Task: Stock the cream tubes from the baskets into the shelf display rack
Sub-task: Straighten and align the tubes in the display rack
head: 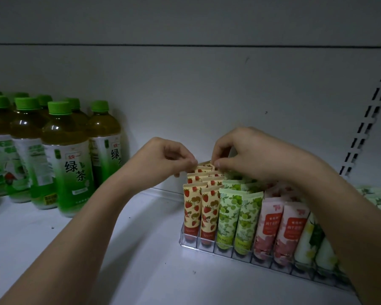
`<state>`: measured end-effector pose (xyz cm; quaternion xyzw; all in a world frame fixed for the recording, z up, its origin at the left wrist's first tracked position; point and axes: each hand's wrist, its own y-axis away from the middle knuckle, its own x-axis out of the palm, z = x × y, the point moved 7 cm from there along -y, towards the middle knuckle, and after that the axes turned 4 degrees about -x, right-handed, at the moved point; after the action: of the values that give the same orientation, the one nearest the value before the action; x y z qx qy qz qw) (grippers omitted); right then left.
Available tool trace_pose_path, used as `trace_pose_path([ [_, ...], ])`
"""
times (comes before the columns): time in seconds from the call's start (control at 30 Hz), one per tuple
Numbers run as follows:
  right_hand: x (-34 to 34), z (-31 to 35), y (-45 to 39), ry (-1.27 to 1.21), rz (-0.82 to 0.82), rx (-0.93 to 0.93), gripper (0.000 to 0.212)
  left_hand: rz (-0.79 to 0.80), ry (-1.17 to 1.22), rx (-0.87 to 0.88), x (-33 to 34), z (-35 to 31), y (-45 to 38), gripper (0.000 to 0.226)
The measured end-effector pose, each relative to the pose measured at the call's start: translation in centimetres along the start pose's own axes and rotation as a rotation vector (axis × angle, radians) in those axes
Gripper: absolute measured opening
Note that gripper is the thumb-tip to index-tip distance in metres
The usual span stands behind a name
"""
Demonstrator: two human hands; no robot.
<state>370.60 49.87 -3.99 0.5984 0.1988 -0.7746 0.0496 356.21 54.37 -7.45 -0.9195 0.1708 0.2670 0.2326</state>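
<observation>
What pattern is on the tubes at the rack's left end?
Red strawberries on a cream-yellow ground, on the leftmost tubes in the rack; clear in the head view.

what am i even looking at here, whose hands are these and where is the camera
There is no machine here. A person is stocking a shop shelf, and the one picture comes from a wide-angle camera worn on their head, looking forward and down, so you see their own forearms reaching in.

On the white shelf stands a clear plastic display rack with rows of cream tubes: strawberry tubes, green floral tubes, pink tubes and white tubes. To the left stand green tea bottles with green caps.

The left hand and the right hand both pinch the top edge of the rearmost strawberry tube, at the back of that column.
</observation>
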Motion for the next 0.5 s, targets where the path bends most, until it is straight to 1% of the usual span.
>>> trace_pose_path([
  [0.1, -0.9, -0.6, -0.1, 0.085, -0.111, 0.012, 0.009, -0.145, 0.046, -0.007, -0.5, 0.4, -0.4, 0.008],
  [0.17, -0.8, -0.8, -0.2, 0.167, -0.133, 0.027, 0.010, -0.185, 0.109, -0.057, -0.3, 1.0, -0.6, 0.007],
  [0.27, -0.2, -0.9, -0.3, 0.194, -0.116, 0.038, 0.007, -0.149, 0.236, -0.162, 0.6, 2.1, -0.7, 0.009],
  [0.4, 0.0, -0.8, -0.5, 0.193, -0.093, 0.045, 0.009, -0.071, 0.291, -0.213, 1.3, 2.6, -0.6, 0.014],
  [0.5, 0.3, -0.9, -0.5, 0.202, -0.046, 0.049, 0.013, -0.029, 0.349, -0.267, 1.5, 3.2, -0.7, 0.013],
])
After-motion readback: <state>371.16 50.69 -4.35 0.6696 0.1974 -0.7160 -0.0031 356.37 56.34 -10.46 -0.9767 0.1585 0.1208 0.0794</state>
